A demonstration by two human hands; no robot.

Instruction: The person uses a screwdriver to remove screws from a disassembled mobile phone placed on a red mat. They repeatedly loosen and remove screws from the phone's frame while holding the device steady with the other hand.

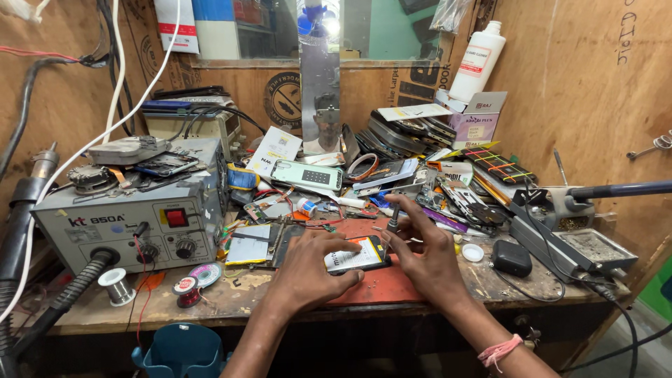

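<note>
Scene: we are looking down at a crowded repair counter (280, 297) walled in with plywood, with a grey hot-air rework station (133, 220) at the left and a heap of phone parts at the back.
Phone: a small dark phone (358, 255) with a white and orange label is lying flat on a red mat (381, 283) near the front edge of the counter, between our two hands.
Left hand: our left hand (308, 269) is lying palm down, its fingers spread over the phone's left end; the grip is pressing on the phone, not clenched around it.
Right hand: our right hand (427, 252) is pinching a thin metal tool (393, 218) upright just above the phone's right end; the grip is closed on the tool.
Doing it well, as we judge: we are keeping the left fingers flat so the phone cannot slide, and holding the tool steady and close to its tip.
Risk, as we judge: a slip of the tip could be scratching the phone or our left fingers beside it.
Nearby: solder spools (115, 285) are sitting at the left front, a small black box (511, 257) at the right.
</note>
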